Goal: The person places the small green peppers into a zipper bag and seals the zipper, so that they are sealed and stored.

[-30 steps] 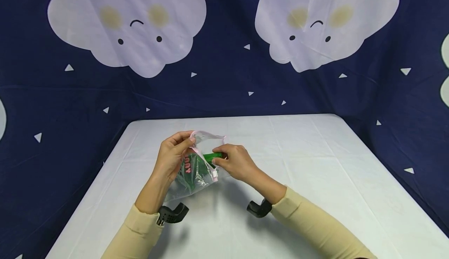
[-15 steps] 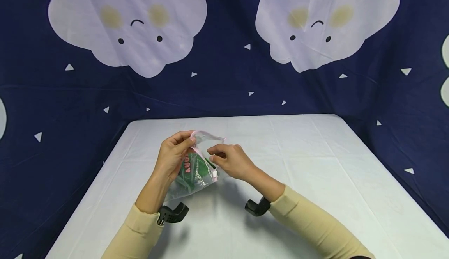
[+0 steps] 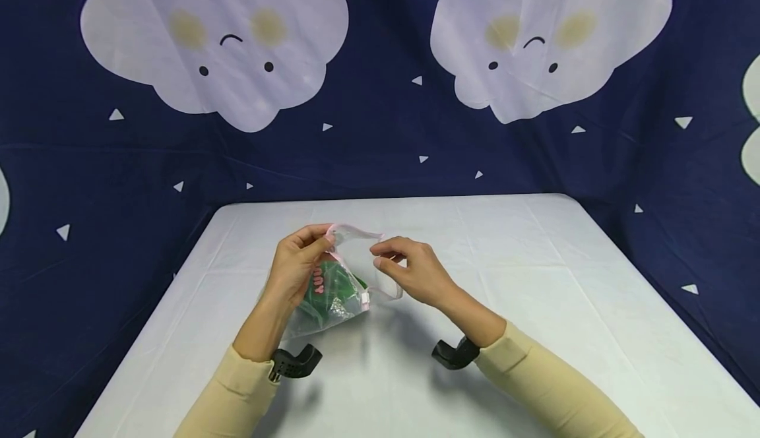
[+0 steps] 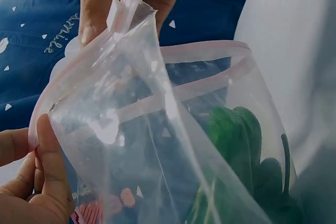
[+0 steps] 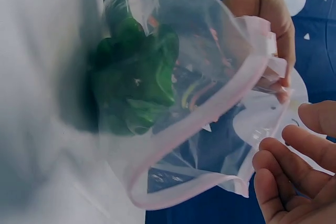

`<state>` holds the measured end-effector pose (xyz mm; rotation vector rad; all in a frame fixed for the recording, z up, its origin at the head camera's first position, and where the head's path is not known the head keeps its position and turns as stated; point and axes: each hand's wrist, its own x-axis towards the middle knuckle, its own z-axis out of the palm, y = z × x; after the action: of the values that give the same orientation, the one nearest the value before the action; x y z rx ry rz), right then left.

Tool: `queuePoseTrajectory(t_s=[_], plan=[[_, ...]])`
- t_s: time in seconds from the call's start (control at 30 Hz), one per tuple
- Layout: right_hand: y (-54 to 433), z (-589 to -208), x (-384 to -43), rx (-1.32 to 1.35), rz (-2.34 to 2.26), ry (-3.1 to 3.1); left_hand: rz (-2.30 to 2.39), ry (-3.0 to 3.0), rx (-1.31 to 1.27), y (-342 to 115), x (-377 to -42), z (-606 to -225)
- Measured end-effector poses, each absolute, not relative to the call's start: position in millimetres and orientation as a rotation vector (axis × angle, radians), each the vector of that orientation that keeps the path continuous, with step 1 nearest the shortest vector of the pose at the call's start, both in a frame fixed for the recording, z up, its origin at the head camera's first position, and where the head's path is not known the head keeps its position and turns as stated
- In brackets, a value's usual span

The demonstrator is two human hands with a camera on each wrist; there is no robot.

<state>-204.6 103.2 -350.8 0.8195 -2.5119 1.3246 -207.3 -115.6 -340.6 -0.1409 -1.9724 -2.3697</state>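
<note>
A clear zip bag (image 3: pixel 303 322) with a pink-edged mouth and pink lettering (image 3: pixel 318 280) is held over the table. My left hand (image 3: pixel 297 263) pinches its rim between thumb and fingers at the mouth's left corner. Glossy green lobed things (image 5: pixel 139 72) lie in the lower part of the bag, seen through the plastic. The mouth gapes toward the right, and a white slider (image 3: pixel 365 298) sits at its near corner. Right at that gap hovers my right hand (image 3: pixel 415 270), fingers loosely bent with nothing between them.
A white cloth (image 3: pixel 534 332) covers the table. Behind it hangs a dark blue curtain (image 3: pixel 380 161) with cloud faces and small white triangles. Black wrist cameras (image 3: pixel 297 362) jut out under both forearms.
One second ago my right hand held a long green thing in the bag's mouth; half a second ago its fingers were bare. It has since drawn back right, and the mouth gapes wider.
</note>
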Motion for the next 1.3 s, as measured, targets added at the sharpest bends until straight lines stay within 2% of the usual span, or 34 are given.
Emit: queuePoseTrajectory(t_s=[0.87,1.3], plan=[[153.0,-370.1,-181.4,0.578,1.419,-2.586,-2.112,-2.267,-0.102,-91.6,-202.9,-357.5],[164.9,-387.5,-169.4,0.547,1.485,-2.588,-1.847,-2.427,-0.280,-77.0,-199.4,-372.0]])
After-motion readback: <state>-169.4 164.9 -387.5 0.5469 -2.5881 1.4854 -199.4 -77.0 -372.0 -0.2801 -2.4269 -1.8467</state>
